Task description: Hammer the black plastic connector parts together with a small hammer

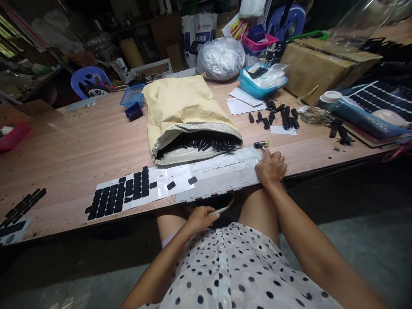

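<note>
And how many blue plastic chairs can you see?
2: one chair at the upper left, beyond the table; another chair at the upper right, beyond the cardboard box. More may be hidden.

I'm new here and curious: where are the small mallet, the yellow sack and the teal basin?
Small mallet (261, 144): head view, on its black-and-yellow head.
Yellow sack (186, 105): head view, on its upper side.
Teal basin (258, 89): head view, on its front wall.
</note>
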`<state>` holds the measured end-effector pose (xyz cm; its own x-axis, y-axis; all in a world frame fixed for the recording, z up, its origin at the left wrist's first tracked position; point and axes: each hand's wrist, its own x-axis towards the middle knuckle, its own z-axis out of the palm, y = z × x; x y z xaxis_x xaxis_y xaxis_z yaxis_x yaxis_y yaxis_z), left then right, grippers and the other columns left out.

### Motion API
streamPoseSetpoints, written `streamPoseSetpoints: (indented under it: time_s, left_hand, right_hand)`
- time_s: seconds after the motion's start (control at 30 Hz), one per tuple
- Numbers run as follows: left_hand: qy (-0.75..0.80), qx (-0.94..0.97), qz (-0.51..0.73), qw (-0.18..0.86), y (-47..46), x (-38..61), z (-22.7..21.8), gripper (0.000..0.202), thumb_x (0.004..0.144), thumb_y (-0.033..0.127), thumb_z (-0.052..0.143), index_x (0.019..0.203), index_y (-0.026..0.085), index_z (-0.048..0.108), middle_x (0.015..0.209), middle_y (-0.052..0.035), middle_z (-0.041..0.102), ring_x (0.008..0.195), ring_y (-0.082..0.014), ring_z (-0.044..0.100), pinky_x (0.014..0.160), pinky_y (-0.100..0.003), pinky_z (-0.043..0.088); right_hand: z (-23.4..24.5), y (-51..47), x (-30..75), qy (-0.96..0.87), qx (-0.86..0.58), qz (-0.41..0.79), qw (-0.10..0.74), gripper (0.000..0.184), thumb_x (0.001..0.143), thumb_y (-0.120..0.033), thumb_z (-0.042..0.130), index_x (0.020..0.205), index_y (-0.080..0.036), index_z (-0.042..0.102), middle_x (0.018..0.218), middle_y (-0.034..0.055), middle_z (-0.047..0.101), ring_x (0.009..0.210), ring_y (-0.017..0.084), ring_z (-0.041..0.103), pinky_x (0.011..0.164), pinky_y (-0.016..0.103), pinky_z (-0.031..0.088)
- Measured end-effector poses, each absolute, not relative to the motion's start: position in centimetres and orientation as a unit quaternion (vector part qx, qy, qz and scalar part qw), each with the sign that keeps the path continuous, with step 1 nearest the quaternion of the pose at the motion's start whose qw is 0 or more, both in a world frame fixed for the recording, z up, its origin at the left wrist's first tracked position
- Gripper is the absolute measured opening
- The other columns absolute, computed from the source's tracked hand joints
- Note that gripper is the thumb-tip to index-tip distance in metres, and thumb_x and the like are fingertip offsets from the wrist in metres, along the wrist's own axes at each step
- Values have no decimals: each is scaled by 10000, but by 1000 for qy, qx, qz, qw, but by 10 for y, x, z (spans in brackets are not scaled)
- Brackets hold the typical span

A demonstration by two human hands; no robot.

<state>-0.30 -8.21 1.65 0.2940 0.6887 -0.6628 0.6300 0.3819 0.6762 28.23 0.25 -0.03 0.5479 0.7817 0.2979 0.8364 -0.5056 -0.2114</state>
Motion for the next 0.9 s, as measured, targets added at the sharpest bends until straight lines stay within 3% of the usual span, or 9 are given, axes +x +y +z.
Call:
streamPoseSetpoints:
  time_s: [0.13,0.27,0.43,0.6,0.77,0.9]
  left_hand:
    - [535,648,95,534,-36,-5,52,425,885,517,629,1033,162,809,766,-34,759,672,-178,654,643,-275,476]
    - [601,708,220,298,51,8,67,285,940,333,564,982,194,809,945,-56,783,847,-206,675,766,-296,504]
    - [665,717,161,133,121,29,58,266,972,257,536,958,195,795,1011,-99,740,981,-243,681,871,-324,513]
    - [691,708,100,103,136,41,51,119,894,266,667,925,204,764,1101,-113,691,1020,-283,685,841,-343,525]
    - [698,690,156,113,120,33,51,139,876,292,683,972,223,757,1075,-92,696,1004,-278,681,806,-349,527]
    - [618,747,193,152,76,8,46,142,840,260,715,970,238,769,952,-39,718,893,-229,667,849,-349,530]
  right_hand:
    - [-3,2,284,-475,-860,-76,172,411,908,-184,475,1269,-136,665,1067,201,588,973,318,529,747,379,372]
    - [-6,1,284,-482,-854,-87,178,402,907,-186,481,1262,-133,663,1045,195,587,951,310,524,730,372,354]
    - [-8,2,281,-482,-853,-101,175,404,918,-187,475,1270,-136,665,1020,185,592,937,304,525,722,369,341]
    - [-4,1,275,-473,-860,-96,166,421,926,-171,455,1286,-121,667,1040,196,602,949,310,533,728,377,350]
    - [-1,0,273,-477,-858,-91,167,425,934,-170,433,1296,-127,651,1046,193,598,967,313,525,748,384,358]
    - [-2,1,276,-473,-861,-87,166,427,937,-183,430,1308,-130,635,1064,195,584,981,314,519,770,391,362]
